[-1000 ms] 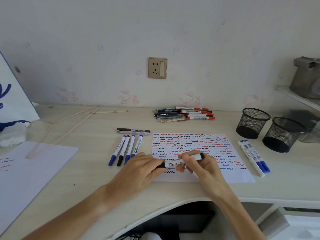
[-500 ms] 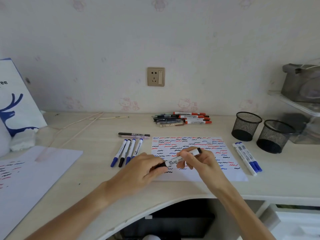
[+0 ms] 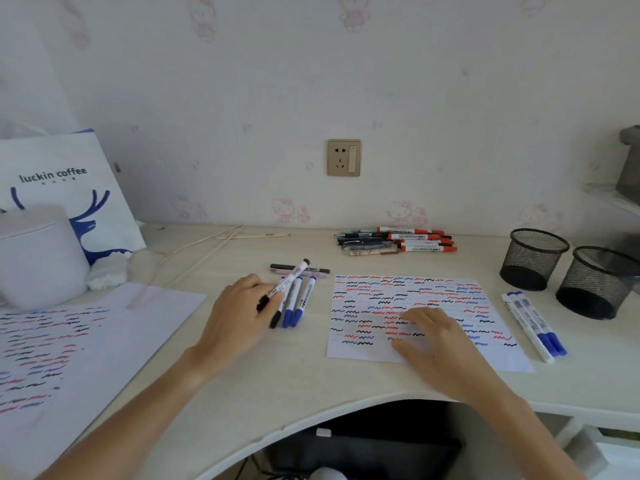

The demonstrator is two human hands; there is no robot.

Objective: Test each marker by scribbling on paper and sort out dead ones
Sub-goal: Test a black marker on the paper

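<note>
The left hand pinches a black-capped marker between thumb and fingers, near the capped lower end. The marker is lifted just above the row of sorted markers, at about 11 o'clock from the scribble paper. Its long axis runs from 7 o'clock to 1 o'clock, with the free dark end pointing up toward the wall socket and the black cap low, close to the palm.

The right hand rests flat on the paper with the fingers straight and a little apart, holding nothing.

I judge the marker to be light, stiff and smooth plastic, so it can roll when it is laid down. A hold at the middle of the white barrel should give better balance than the hold at the cap. If it is set parallel to the others in the row, it should stay in place.

More markers lie in other places: an orange-capped pile at 12 o'clock from the paper, and three blue ones at 3 o'clock, beside two mesh cups.
</note>
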